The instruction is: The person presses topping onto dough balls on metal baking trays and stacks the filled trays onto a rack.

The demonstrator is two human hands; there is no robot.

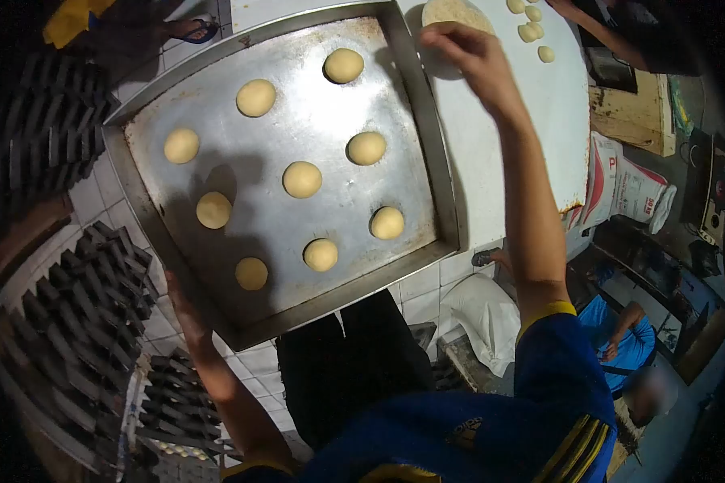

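A large metal baking tray (278, 173) with raised sides tilts across the view, its far right part over a white table. Several round, pale dough balls (302, 179) sit spaced apart on its floor. My left hand (187, 304) grips the tray's near-left side; the fingers are hidden beneath it. Past the tray's right rim, my right hand (474, 63) hovers above the table, fingers loosely bent and partly apart, with nothing visible in them. Right by its fingertips lies a round, beige-topped thing (461, 13), partly covered by the hand.
Small dough pieces (530, 30) lie on the white table (532, 185), near another person's arm (612, 40). Stacked dark racks (80, 306) crowd the left. White sacks (620, 189) stand at right, another sack (487, 318) nearer me. A person in blue (620, 330) sits lower right.
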